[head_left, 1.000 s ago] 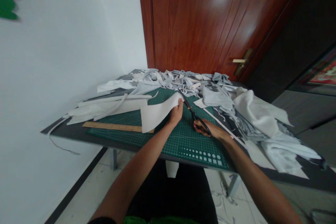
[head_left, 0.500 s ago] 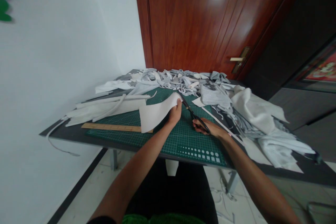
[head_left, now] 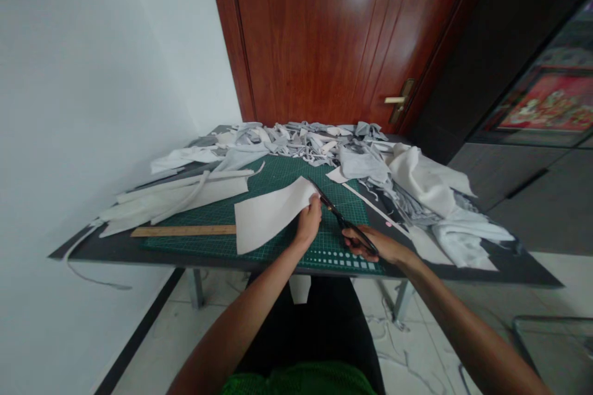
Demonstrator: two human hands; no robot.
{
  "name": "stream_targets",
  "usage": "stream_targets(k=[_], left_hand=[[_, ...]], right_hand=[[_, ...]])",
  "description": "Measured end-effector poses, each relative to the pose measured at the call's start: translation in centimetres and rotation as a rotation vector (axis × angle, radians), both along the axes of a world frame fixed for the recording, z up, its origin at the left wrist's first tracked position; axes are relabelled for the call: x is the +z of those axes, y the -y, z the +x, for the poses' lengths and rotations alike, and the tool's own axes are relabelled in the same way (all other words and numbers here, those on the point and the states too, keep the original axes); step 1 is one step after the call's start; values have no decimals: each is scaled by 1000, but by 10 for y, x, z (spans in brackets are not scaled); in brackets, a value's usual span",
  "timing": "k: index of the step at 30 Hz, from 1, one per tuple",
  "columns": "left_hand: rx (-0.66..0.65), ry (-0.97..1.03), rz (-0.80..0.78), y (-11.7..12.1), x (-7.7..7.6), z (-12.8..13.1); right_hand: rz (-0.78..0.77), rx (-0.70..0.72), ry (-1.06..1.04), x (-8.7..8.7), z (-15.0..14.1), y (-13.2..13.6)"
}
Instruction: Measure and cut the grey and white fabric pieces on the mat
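My left hand (head_left: 309, 222) pinches the right edge of a white sheet (head_left: 269, 217) that lies partly lifted over the green cutting mat (head_left: 296, 176). My right hand (head_left: 375, 245) grips the handles of black scissors (head_left: 340, 219), whose blades point up and left to the sheet's top corner beside my left thumb. Both hands sit near the mat's front edge, a short gap between them.
A wooden ruler (head_left: 183, 231) lies left of the sheet on the mat. Long white strips (head_left: 180, 194) lie at the left of the dark table (head_left: 519, 265). Grey and white fabric scraps (head_left: 306, 139) and bunched white cloth (head_left: 430, 188) cover the back and right. A brown door (head_left: 333, 31) stands behind.
The view has swung right and tilted down. Both hands, the sheet and the scissors have come nearer the mat's front edge. The grips are unchanged.
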State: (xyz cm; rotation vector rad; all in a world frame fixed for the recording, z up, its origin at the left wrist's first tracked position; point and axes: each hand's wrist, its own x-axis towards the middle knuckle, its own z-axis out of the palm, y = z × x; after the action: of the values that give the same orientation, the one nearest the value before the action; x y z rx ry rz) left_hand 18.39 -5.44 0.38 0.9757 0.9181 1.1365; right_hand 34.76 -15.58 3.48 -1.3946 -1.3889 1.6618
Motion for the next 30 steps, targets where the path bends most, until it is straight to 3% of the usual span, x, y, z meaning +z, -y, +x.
stream_targets(k=[8, 14, 30], left_hand=[[-61, 96, -42, 38, 0, 14], [-55, 138, -71, 54, -1, 20], [-118, 26, -8, 56, -12, 24]], right_hand=[[-61, 10, 80, 3, 23, 34], [-84, -36, 155, 8, 22, 52], [-109, -79, 140, 6, 22, 70]])
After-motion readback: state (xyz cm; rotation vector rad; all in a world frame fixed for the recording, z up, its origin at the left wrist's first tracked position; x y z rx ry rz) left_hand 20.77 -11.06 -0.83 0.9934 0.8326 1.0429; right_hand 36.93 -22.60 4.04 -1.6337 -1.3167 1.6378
